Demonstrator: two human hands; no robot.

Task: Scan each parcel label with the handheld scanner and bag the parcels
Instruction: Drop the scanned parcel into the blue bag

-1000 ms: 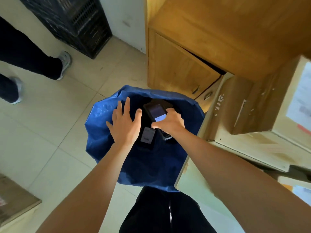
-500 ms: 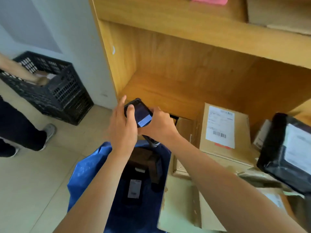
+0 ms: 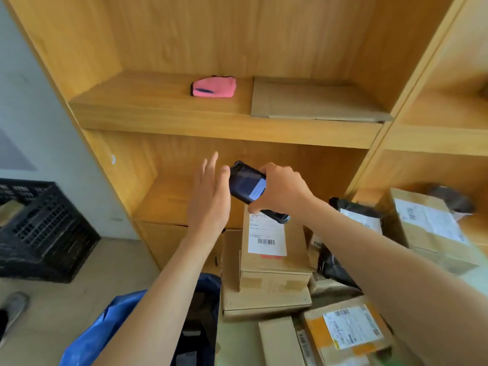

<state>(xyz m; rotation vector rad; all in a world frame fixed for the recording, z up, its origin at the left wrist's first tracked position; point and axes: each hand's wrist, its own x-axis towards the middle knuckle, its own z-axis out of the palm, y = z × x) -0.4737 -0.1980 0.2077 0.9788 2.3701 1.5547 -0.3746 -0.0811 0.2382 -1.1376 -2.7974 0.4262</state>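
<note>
My right hand [image 3: 282,190] grips the black handheld scanner [image 3: 247,184], its lit screen facing me, above a brown cardboard parcel [image 3: 274,262] with a white barcode label [image 3: 266,237]. My left hand [image 3: 211,199] is raised beside the scanner with straight fingers, its thumb touching the scanner's left edge. The blue bag [image 3: 105,331] stands open on the floor at the lower left, with dark parcels inside. More parcels lie to the right: a black poly bag [image 3: 353,220], a box [image 3: 427,228] with a white label, and a box [image 3: 348,328] with an orange-edged label.
Wooden shelving [image 3: 224,122] fills the view ahead; its upper shelf holds a pink item [image 3: 214,87] and a flat cardboard sheet [image 3: 314,101]. A black plastic crate [image 3: 45,233] stands on the floor at the left. Another person's shoe [image 3: 15,307] shows at the lower left edge.
My view rose from the bag to the shelves. My left hand left the bagged parcel and came up beside the scanner, which my right hand has carried over the labelled cardboard parcel.
</note>
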